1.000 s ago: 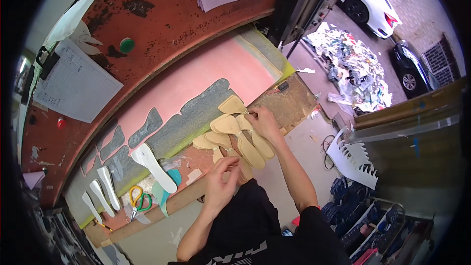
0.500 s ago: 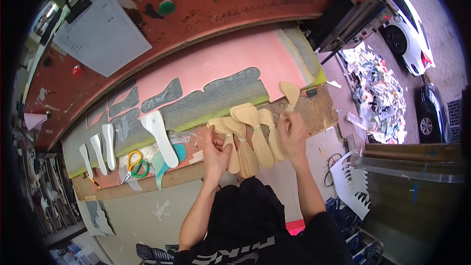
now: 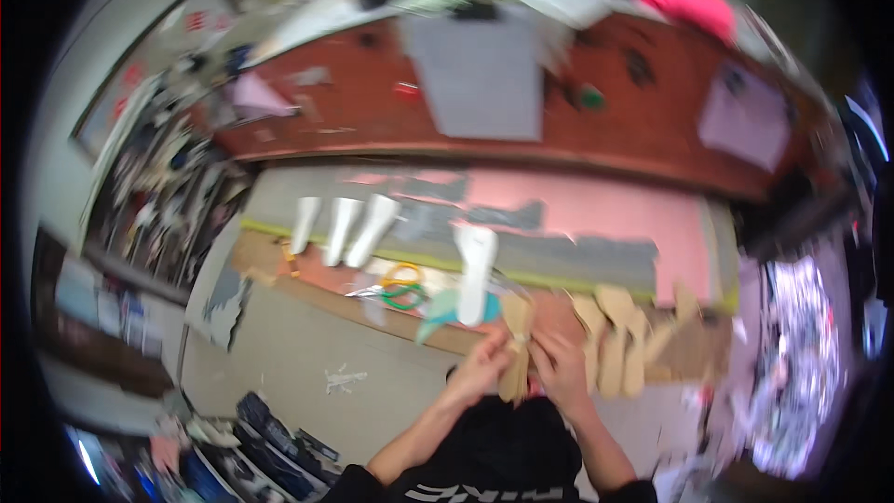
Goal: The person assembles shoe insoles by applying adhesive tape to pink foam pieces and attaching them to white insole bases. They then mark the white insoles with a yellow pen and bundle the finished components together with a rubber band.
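Observation:
Upright between my hands is a tan insole bundle (image 3: 517, 312), gathered at its narrow waist by what looks like a tie. My left hand (image 3: 484, 363) grips its left side near the waist. With fingers bent, my right hand (image 3: 561, 368) pinches the same waist from the right; motion blur hides the fingertips. More tan insole bundles (image 3: 615, 340) lie in a row just right of my right hand, one of them slanted at the far end. A white sole-shaped template (image 3: 475, 275) lies on the bench left of the held bundle.
Scissors (image 3: 402, 287) with yellow and green handles lie further left, beside teal scraps (image 3: 447, 307). Three smaller white templates (image 3: 343, 231) rest at the left. Behind them is a pink sheet (image 3: 605, 210) with cut-outs on grey material. A red shelf (image 3: 345, 112) with papers runs across the back.
My head view has swung left. My right hand has come from the row's right end to meet my left, and both now hold one insole bundle, apart from the others.

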`<action>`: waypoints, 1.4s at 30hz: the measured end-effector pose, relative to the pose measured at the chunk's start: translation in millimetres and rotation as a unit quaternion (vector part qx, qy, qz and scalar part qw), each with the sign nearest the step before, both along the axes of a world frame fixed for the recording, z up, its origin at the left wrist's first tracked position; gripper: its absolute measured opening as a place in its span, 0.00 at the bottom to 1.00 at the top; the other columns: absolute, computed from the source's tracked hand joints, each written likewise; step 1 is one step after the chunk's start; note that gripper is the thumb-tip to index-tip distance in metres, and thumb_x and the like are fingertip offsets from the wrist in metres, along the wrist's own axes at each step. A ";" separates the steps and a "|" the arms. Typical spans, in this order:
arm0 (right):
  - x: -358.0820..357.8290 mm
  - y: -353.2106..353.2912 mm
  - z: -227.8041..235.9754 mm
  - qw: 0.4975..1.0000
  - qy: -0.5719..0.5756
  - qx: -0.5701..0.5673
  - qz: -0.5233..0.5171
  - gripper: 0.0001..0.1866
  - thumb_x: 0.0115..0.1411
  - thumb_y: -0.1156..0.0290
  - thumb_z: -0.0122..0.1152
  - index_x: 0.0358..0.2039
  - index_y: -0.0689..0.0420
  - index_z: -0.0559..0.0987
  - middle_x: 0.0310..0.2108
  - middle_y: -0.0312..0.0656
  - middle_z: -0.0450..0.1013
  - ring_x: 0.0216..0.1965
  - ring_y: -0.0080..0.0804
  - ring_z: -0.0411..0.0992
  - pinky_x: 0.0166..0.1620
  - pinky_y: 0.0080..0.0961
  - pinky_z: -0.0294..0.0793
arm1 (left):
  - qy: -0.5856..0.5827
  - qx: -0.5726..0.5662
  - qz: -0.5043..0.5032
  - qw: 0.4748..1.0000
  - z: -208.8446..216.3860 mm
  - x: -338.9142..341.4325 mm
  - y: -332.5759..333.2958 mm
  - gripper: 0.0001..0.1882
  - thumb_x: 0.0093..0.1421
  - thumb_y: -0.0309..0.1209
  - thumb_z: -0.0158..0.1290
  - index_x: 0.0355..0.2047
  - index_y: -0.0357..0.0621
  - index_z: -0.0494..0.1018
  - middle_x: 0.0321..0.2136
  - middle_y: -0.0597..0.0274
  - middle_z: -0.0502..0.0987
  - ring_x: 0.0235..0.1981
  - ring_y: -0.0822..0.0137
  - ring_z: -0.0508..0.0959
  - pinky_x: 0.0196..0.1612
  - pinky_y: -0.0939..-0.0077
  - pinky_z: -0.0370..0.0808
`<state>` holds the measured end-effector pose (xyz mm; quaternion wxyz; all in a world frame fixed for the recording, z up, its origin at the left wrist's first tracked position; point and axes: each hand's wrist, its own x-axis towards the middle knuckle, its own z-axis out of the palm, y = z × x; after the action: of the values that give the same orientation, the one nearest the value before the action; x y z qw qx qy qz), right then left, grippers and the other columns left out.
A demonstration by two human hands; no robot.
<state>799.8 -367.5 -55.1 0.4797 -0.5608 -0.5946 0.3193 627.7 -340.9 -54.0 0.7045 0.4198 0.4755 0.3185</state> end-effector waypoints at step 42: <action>-544.1 244.6 66.8 0.766 -0.007 -0.128 0.630 0.16 0.65 0.73 0.60 0.53 0.62 0.76 0.30 0.36 0.76 0.30 0.15 0.71 0.31 0.17 0.68 | -0.130 0.052 0.142 0.980 32.9 -614.6 125.7 0.27 0.64 0.21 0.51 0.64 0.40 0.62 0.34 0.63 0.75 0.26 0.72 0.74 0.31 0.73 0.75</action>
<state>255.8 -122.8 11.7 0.0905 -0.1188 -0.7709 0.6192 13.1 -215.3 -21.1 0.6853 0.3391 0.4178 0.4908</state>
